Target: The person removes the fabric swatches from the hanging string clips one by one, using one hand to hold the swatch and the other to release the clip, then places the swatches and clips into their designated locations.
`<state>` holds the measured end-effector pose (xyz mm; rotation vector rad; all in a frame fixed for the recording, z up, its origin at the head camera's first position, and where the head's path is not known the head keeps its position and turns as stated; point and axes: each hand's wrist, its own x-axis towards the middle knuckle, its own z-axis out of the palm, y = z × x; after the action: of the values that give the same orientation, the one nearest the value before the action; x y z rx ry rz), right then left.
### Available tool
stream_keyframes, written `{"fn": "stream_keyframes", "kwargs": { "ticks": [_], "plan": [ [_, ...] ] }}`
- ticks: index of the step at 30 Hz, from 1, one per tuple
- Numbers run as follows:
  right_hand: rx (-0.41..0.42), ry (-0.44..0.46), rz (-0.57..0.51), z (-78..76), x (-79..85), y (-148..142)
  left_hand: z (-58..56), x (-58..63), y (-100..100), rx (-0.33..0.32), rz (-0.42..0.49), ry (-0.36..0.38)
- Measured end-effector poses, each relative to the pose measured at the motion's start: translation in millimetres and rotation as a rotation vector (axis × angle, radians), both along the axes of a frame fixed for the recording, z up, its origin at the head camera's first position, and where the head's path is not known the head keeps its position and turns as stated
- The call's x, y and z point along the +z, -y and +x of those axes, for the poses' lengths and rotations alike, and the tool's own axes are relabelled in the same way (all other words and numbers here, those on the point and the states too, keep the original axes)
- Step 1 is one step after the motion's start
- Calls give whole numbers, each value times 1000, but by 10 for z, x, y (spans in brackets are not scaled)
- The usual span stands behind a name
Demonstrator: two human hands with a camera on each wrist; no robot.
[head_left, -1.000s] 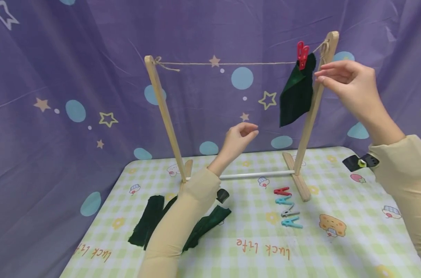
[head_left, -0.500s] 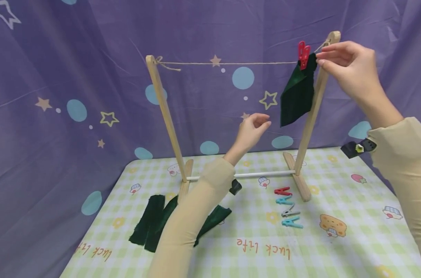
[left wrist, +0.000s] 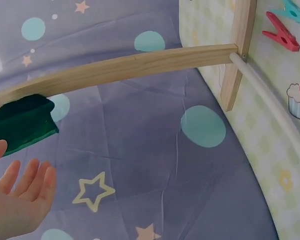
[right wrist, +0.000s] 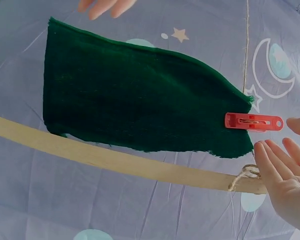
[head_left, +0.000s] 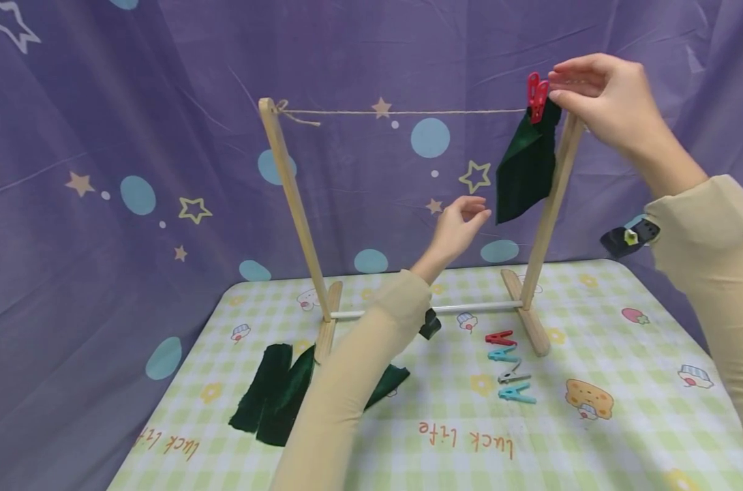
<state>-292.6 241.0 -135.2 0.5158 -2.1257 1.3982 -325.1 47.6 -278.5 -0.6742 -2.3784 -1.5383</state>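
1. Step in hand, as judged: the hanging of a dark green cloth [head_left: 525, 167] on the twine line [head_left: 408, 112] of the wooden rack [head_left: 288, 198] looks all but complete. The cloth hangs from the line's right end, just beside the right post [head_left: 552, 198], held by a red clothespin [head_left: 536, 95].

2. Right hand [head_left: 604, 102]: raised to the top of the right post, fingers loosely extended and apart, tips at the pin and the cloth's upper corner. The right wrist view shows the fingers [right wrist: 275, 167] just beside the pin [right wrist: 253, 121], not pinching it. The hand holds nothing.

3. Left hand [head_left: 460, 225]: raised above the table, palm relaxed, fingers slightly curled and empty, close to the cloth's lower corner. The left wrist view shows the fingertips [left wrist: 32, 177] just beneath the cloth edge [left wrist: 22, 125], not gripping it. Whether they touch cannot be told.

4. Arm pose: both forearms lifted in tan sleeves; the left reaches forward over the middle of the table, the right comes in high from the right edge.

5. Next move, as judged: a further piece would call for both hands to come down, the left to the green cloths [head_left: 273, 395] lying toward the near left corner, the right to the four spare clothespins [head_left: 508, 368] lined up near the rack's right foot.
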Motion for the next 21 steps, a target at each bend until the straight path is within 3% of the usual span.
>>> {"fn": "stream_keyframes", "kwargs": {
  "ticks": [9,14,21],
  "plan": [
    [-8,52,116,-69,59,9,-42,-91,-93,-41,78,83],
    [2,108,119,-115,65,-15,-79,-139,-154,-65,129,92],
    [-8,125,145,-153,84,-31,-123,-156,-232,-41,143,117]
  ]
}}
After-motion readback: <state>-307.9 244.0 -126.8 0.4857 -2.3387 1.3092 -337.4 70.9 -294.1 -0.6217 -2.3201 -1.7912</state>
